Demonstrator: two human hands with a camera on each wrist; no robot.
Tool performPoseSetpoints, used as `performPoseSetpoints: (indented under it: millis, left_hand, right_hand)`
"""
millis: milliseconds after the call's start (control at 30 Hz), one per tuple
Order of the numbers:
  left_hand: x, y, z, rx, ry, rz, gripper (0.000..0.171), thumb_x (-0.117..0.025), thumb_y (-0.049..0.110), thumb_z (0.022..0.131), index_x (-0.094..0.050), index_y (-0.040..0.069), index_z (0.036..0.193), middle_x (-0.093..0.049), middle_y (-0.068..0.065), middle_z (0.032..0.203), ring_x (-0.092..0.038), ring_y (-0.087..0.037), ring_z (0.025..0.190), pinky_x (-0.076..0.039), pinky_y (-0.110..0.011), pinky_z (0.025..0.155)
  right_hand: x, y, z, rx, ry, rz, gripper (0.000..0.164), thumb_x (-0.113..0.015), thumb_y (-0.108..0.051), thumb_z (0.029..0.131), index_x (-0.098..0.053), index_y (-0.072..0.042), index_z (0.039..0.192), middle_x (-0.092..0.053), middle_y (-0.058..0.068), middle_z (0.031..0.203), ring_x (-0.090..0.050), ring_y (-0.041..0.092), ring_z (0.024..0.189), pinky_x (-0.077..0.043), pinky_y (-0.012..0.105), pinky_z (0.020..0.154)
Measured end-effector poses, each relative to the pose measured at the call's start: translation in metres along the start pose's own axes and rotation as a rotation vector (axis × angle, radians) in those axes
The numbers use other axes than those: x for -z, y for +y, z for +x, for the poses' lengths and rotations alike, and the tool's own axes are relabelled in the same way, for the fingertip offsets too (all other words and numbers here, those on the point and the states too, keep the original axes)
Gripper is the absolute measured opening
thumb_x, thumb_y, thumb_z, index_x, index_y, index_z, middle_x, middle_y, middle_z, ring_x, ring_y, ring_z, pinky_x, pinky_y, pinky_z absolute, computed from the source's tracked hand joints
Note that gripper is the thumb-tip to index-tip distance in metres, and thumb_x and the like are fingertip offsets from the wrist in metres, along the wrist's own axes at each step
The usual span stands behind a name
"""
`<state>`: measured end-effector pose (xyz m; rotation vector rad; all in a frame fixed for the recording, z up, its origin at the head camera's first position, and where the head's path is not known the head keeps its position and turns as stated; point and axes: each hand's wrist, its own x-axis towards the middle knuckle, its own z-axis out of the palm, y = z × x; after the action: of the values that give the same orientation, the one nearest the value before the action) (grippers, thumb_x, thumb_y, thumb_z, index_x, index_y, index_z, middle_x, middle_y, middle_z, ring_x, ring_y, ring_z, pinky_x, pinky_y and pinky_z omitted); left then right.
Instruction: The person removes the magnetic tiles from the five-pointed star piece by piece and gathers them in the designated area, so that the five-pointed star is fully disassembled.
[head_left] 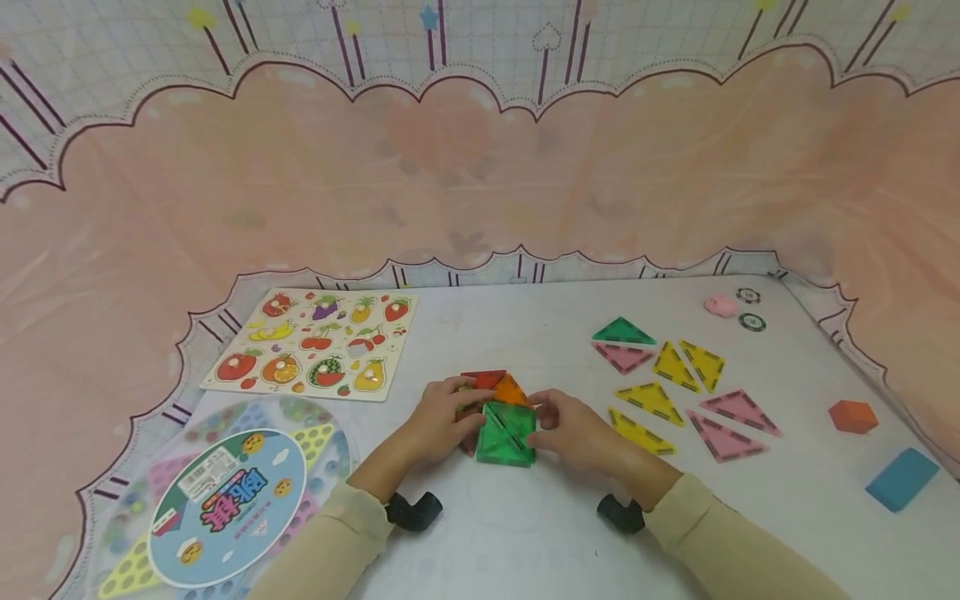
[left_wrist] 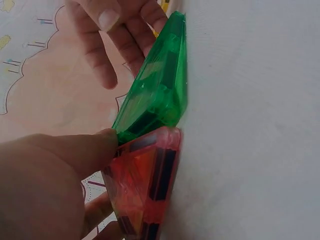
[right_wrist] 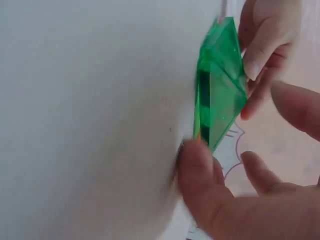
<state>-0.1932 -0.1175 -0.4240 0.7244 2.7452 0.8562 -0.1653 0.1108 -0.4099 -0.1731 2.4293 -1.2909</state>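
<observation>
Magnetic tiles stand joined in a small block in front of me: two green triangle tiles (head_left: 507, 435) face me, with a red tile (head_left: 486, 378) and an orange tile (head_left: 512, 390) behind. My left hand (head_left: 444, 421) holds the block's left side, its thumb at the seam between the green tiles and a pinkish-red tile (left_wrist: 142, 175), its other fingers partly hidden behind. At the right side, my right hand (head_left: 577, 429) has loosely bent, spread fingers. One fingertip (right_wrist: 195, 155) is right at a corner of the green tiles (right_wrist: 220, 90).
Loose yellow triangle tiles (head_left: 652, 400), pink triangle tiles (head_left: 727, 433) and a green triangle tile (head_left: 622, 331) lie to the right. Farther right are an orange block (head_left: 852, 416) and a blue block (head_left: 902, 479). A fruit puzzle board (head_left: 300, 342) and a round game board (head_left: 225, 508) lie left.
</observation>
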Motion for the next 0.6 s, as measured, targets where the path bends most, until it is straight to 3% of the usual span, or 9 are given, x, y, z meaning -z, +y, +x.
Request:
performPoseSetpoints:
  millis: [300, 600]
  left_hand:
    - [-0.0065, -0.0056, -0.0008, 0.008, 0.005, 0.098, 0.032, -0.055, 0.035, 0.088, -0.057, 0.031, 0.12, -0.033, -0.004, 0.137, -0.027, -0.027, 0.118, -0.028, -0.045, 0.094]
    - [-0.0046, -0.0037, -0.0016, -0.007, -0.02, 0.151, 0.033, -0.053, 0.036, 0.089, -0.057, 0.032, 0.121, -0.034, -0.004, 0.137, -0.028, -0.029, 0.118, -0.028, -0.045, 0.094]
  right_hand:
    - [0.0019, 0.003, 0.0029, -0.023, -0.018, 0.151, 0.051, -0.068, -0.022, 0.079, -0.046, -0.016, 0.124, -0.05, 0.003, 0.119, -0.049, 0.021, 0.102, -0.047, 0.034, 0.077]
    - [0.0026, 0.0028, 0.0067, 0.026, -0.08, 0.111, 0.035, -0.066, -0.02, 0.081, -0.056, -0.011, 0.113, -0.055, 0.004, 0.104, -0.049, 0.02, 0.092, -0.046, 0.031, 0.074]
